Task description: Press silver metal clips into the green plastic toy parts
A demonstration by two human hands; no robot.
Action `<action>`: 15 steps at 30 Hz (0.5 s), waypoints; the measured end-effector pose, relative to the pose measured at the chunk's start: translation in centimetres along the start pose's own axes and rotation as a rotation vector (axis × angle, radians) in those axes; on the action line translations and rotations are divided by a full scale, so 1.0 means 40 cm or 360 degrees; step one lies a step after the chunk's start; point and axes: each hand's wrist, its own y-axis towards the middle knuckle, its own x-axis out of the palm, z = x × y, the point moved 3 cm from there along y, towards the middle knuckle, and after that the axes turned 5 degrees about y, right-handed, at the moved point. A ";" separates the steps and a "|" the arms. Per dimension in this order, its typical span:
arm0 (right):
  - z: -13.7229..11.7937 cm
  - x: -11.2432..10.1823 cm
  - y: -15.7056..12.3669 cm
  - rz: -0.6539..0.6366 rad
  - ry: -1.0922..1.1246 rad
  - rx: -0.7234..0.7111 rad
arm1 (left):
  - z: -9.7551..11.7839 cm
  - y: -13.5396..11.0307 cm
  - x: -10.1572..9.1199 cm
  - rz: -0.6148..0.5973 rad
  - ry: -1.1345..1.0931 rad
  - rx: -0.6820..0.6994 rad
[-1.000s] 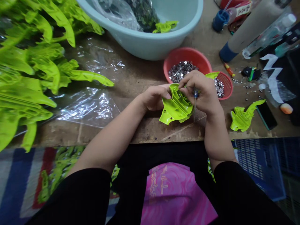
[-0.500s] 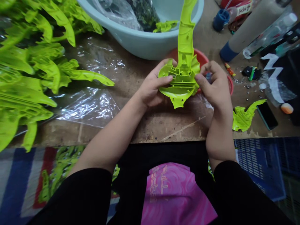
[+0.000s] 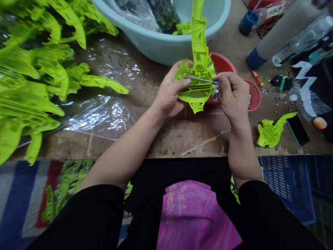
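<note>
A yellow-green plastic shell half (image 3: 199, 100) with a long curved arm is tilted up over the table, its ribbed inner side facing me. My left hand (image 3: 170, 92) grips its left edge, thumb lying over the inside. Between the thumb and fingers of my right hand (image 3: 234, 92) is a thin metal rod (image 3: 199, 80) with a bluish part near my fingertips. The rod lies across the shell's inner side, its far tip close to my left thumb. Whether the rod is a screwdriver I cannot tell.
Many yellow-green shells (image 3: 49, 73) are piled on plastic film at left. A pale blue basin (image 3: 161, 47) stands behind my hands. A red container (image 3: 225, 64) holds small shiny metal parts. At right are a single shell (image 3: 273, 130), a phone (image 3: 298, 130) and scattered metal balls.
The thin rod now shows in my right hand, which has left the shell's right edge. The shell has shifted slightly left, still in my left hand.
</note>
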 end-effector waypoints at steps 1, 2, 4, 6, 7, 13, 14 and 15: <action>-0.004 0.004 0.001 0.0043 -0.0051 -0.0026 | 0.002 -0.001 0.001 0.0007 0.0003 0.0014; -0.009 0.007 0.002 0.0075 -0.0101 -0.0057 | 0.004 -0.002 0.002 0.0010 0.0002 0.0032; -0.019 0.014 0.004 0.0081 -0.0178 -0.0113 | 0.008 -0.004 0.005 0.0001 -0.0017 0.0069; -0.021 0.016 0.003 0.0108 -0.0229 -0.0155 | 0.011 -0.003 0.007 -0.0004 -0.0065 0.0119; -0.018 0.017 0.001 0.0129 -0.0247 -0.0165 | 0.011 -0.001 0.007 0.0003 -0.0090 0.0145; 0.056 0.029 -0.008 0.0187 -0.0147 -0.0098 | -0.003 0.000 0.003 0.0100 0.0090 0.0156; 0.071 0.030 -0.008 0.0187 -0.0094 -0.0074 | -0.006 -0.002 0.005 0.0112 0.0114 0.0170; 0.083 0.029 -0.008 0.0177 -0.0038 -0.0047 | -0.009 -0.006 0.008 0.0129 0.0127 0.0191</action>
